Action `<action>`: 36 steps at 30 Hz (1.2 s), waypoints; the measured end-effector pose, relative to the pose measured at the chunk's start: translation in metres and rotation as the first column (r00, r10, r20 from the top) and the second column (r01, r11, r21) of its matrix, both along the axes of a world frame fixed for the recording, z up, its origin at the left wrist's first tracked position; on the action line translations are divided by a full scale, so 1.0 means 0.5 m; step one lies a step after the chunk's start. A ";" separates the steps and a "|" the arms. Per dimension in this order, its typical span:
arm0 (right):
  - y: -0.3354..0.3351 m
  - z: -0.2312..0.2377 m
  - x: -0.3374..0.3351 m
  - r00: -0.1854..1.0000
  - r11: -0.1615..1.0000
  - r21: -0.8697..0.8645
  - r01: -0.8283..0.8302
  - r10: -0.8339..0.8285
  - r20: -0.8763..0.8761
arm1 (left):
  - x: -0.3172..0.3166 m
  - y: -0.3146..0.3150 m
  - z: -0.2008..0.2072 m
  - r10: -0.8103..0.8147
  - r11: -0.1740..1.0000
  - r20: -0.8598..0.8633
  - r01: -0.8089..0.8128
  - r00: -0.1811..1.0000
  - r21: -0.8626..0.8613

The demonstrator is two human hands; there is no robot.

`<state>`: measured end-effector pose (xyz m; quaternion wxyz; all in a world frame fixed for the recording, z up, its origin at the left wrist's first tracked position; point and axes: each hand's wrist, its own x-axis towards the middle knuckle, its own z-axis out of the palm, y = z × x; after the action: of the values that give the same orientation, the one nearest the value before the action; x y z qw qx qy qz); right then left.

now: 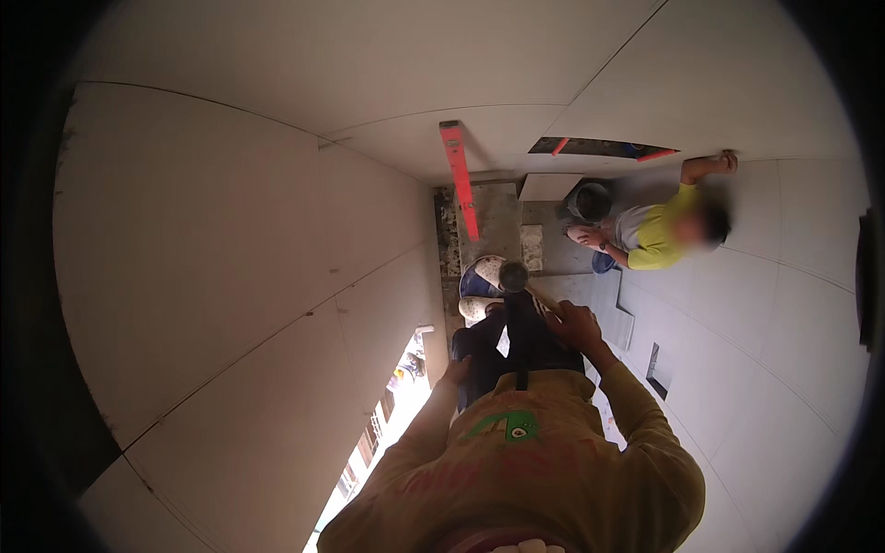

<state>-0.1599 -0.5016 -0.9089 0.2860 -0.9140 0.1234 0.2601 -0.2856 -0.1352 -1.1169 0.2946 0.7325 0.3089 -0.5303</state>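
My right hand (576, 326) is closed round the pale handle of a rubber mallet (513, 276). The mallet's dark round head is out in front of my legs, above my speckled shoes. By my left thigh hangs my left hand (458, 370); it is dark against the trousers and its fingers do not show clearly. Ahead of my feet, a red spirit level (460, 181) stands leaning at the far wall.
To the right a person (659, 228) in a yellow shirt crouches near a dark bucket (590, 200), one hand on the wall. Large pale tiles (212, 230) line the walls. The far wall has a slot-like opening (599, 147). A bright opening (406, 396) lies at my left.
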 end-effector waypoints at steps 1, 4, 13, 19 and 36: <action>-0.021 -0.003 -0.025 0.996 0.997 -0.019 0.079 -0.080 -0.034 | 0.016 -0.011 -0.049 -0.009 1.000 0.116 0.008 0.993 0.012; -0.065 -0.044 -0.100 0.971 0.967 -0.129 0.221 -0.230 -0.058 | 0.234 -0.092 -0.031 0.397 0.843 0.070 -0.334 0.915 -0.421; -0.046 -0.166 -0.198 0.857 0.860 -0.131 0.492 -0.506 -0.101 | 0.960 -0.273 -0.140 0.019 0.988 0.858 -0.141 0.513 0.063; -0.005 -0.231 -0.247 0.808 0.814 -0.095 0.573 -0.580 -0.103 | 1.027 -0.342 -0.159 0.014 0.981 0.800 -0.164 0.600 0.105; -0.036 -0.175 -0.014 0.960 0.952 0.142 0.270 -0.278 0.042 | 0.524 -0.033 0.371 0.314 0.922 0.907 0.137 0.280 -0.362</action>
<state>-0.1669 -0.5196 -0.9962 0.3839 -0.8742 0.2223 0.1974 -0.0234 -0.1518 -0.9316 0.5820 0.8130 0.0060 -0.0165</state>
